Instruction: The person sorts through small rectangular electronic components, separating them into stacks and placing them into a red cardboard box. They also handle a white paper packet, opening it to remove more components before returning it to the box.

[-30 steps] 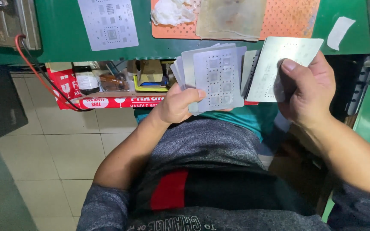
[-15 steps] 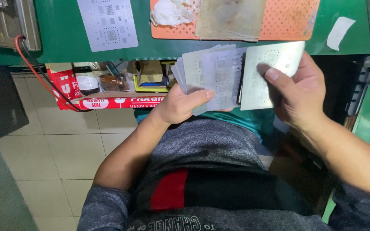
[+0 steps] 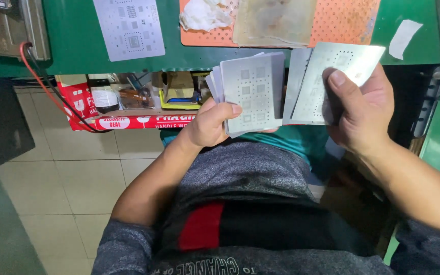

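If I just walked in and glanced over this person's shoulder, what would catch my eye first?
Probably the fan of thin metal stencil sheets held in the left hand at the middle, with two more stencil plates pinched in the right hand beside it. Behind them, an orange perforated mat lies on the green bench.

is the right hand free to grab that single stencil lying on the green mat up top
Probably not as things stand: the right hand already grips metal stencil sheets, thumb pressed on top. The lone stencil lies uncovered on the green mat, far across, beyond the left hand.
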